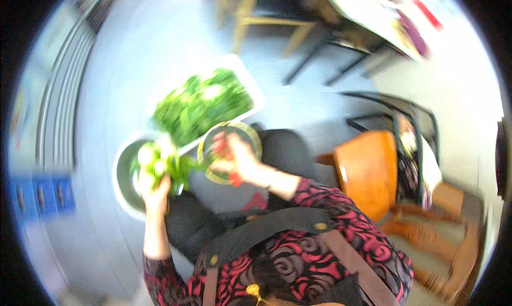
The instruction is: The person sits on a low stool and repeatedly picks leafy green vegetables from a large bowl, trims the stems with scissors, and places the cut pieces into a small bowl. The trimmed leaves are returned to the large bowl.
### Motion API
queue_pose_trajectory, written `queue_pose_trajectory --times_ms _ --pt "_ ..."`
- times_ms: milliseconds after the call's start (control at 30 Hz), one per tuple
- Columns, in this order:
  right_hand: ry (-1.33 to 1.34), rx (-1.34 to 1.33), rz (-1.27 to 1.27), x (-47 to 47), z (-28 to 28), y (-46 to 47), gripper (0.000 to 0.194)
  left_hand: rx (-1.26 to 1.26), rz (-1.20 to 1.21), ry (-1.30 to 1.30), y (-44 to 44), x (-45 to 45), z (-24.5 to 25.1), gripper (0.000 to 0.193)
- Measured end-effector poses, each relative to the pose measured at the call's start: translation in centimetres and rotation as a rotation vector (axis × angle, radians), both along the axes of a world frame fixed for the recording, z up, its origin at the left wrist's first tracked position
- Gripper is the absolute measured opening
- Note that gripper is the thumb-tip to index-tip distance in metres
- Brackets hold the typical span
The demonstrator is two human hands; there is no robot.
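Note:
My left hand (155, 194) holds a bunch of leafy green vegetables (160, 162), stem ends up, over a round white-rimmed basin (120, 178). My right hand (240, 158) is over a round container with a yellow rim (257, 140); its fingers are spread beside something red, such as a tie or band, too blurred to name. Beyond both hands, a white rectangular tub (252, 86) is heaped with leafy greens (204, 102). The whole picture is motion-blurred.
A wooden stool (276, 21) and a table (360, 14) with things on it stand ahead. At right are an orange chair back (366, 170), a dark metal frame (420, 146) and cardboard boxes (448, 234). Blue drawers or bins (44, 196) stand at far left.

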State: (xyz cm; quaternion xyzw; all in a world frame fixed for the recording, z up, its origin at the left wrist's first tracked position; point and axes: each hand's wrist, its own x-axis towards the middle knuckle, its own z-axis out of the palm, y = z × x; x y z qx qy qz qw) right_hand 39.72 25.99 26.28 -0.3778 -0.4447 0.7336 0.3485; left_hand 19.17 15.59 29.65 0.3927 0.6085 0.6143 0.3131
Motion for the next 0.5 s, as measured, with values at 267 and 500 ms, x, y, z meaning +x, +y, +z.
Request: queue_pose_trajectory --times_ms 267,500 --pt "0.236 0.193 0.170 2.6 6.4 -17.7 0.064 -0.111 -0.634 -0.265 -14.8 6.4 -0.5 0.055" --pt "0.097 0.177 -0.003 3.7 1.6 -18.1 0.051 -0.289 -0.620 -0.263 -12.6 6.6 -4.9 0.038"
